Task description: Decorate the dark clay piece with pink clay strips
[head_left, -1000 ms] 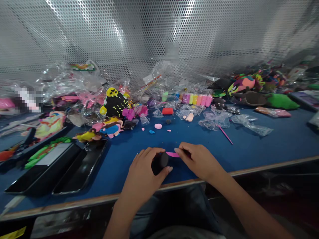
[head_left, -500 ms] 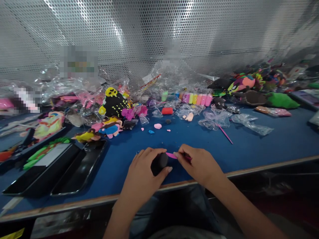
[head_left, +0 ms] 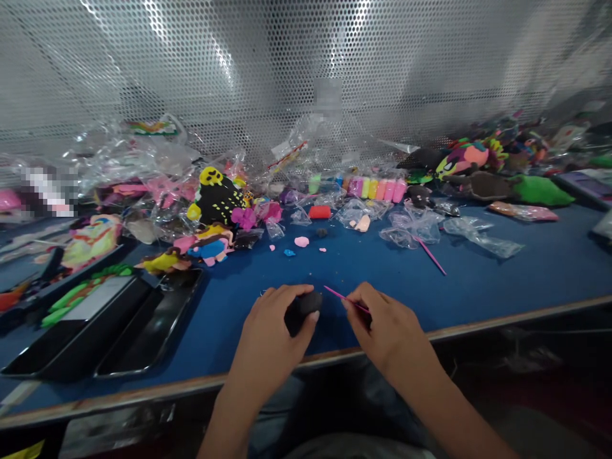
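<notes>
Near the front edge of the blue table, my left hand (head_left: 275, 328) is curled around a lump of black modelling clay (head_left: 310, 305), thumb and fingers on either side. Between the thumb and fingers of my right hand (head_left: 385, 322) is a thin pink modelling tool (head_left: 337, 292). Its tip points left toward the clay, with a small gap between them. Beyond my hands lie a light pink clay bit (head_left: 301, 241), a blue clay bit (head_left: 289, 253) and a small dark lump (head_left: 322, 233).
Black trays (head_left: 153, 325) stand at the left. Clay figures and crumpled plastic bags line the back, among them a black-and-yellow figure (head_left: 217, 199). A red clay block (head_left: 320, 211), a pack of coloured clay (head_left: 377, 189) and another pink tool (head_left: 431, 256) lie farther back.
The pink tool has come away from the black clay and turned, now showing its thin edge. My right hand has shifted slightly right; my left hand still holds the clay.
</notes>
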A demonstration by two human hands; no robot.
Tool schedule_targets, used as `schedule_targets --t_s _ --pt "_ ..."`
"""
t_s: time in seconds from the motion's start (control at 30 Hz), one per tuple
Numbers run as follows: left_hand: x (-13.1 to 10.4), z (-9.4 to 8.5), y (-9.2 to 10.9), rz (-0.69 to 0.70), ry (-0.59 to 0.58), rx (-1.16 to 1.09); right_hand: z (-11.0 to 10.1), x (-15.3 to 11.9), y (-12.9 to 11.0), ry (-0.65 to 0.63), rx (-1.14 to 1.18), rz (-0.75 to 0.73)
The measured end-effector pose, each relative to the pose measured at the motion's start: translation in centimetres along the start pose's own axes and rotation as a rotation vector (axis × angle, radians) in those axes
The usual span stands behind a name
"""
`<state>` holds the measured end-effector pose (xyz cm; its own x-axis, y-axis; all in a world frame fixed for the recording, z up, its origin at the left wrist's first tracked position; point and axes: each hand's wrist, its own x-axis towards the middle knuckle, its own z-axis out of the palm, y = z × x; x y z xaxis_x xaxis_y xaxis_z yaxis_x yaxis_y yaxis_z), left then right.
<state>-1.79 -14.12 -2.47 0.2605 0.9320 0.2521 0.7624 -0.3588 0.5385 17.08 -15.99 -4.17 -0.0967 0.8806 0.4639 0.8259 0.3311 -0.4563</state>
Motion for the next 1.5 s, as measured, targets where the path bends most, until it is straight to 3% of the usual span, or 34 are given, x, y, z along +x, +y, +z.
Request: schedule_targets --t_s 0.3,0.6,0.87,1.2,1.5 --pt "0.1 0.1 -0.1 0.014 -0.005 -0.022 1.7 -0.9 -3.1 0.078 -0.167 -0.078" --pt "0.1 0.0 0.1 -0.011 -0.015 -0.015 1.3 -1.1 -2.9 0.121 -0.212 -0.066" --pt "0.0 0.1 0.0 0.002 -0.006 0.014 1.3 -1.0 -3.5 0.002 -0.298 -0.044" --pt "-0.1 0.1 0.0 -0.012 -0.004 0.015 0.9 -0.4 -3.0 -0.111 -0.330 0.120" --pt "0.2 0.0 0.2 -0.050 -0.022 0.002 0.8 0.0 -3.5 -0.196 -0.266 0.103"
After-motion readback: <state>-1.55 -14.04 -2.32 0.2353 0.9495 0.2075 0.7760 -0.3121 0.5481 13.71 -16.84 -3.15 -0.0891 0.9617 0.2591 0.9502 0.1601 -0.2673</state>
